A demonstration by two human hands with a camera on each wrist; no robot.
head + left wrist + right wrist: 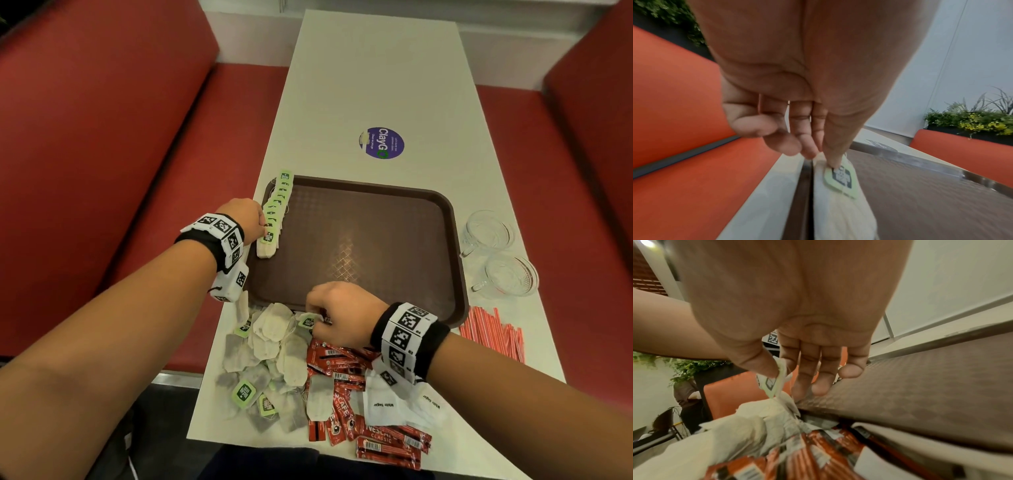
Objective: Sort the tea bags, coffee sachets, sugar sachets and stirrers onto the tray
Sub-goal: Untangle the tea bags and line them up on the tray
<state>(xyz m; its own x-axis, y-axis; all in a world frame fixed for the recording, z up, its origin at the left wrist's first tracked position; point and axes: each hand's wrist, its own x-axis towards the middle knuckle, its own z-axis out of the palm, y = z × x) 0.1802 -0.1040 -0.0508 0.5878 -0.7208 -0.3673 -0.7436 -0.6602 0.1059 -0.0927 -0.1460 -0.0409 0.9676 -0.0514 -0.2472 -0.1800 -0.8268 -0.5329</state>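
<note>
While the brown tray (359, 240) sits mid-counter (376, 85), the left hand (245, 219) rests at its left rim, thumb and fingertips pinching the nearest bag in a row of tea bags (275, 212) laid along that rim. The right hand (337, 315) hovers at the tray's near edge, thumb and forefinger pinching the green tag (770, 382) of one tea bag; the other fingers hang loose. Below the tray's near edge lies a loose pile of tea bags (267, 363); red coffee sachets (370, 428) and white sugar sachets (387, 407) lie just beside it. Red-striped stirrers (493, 332) lie off the tray's near right corner. Two glass cups (500, 253) stand right of the tray.
</note>
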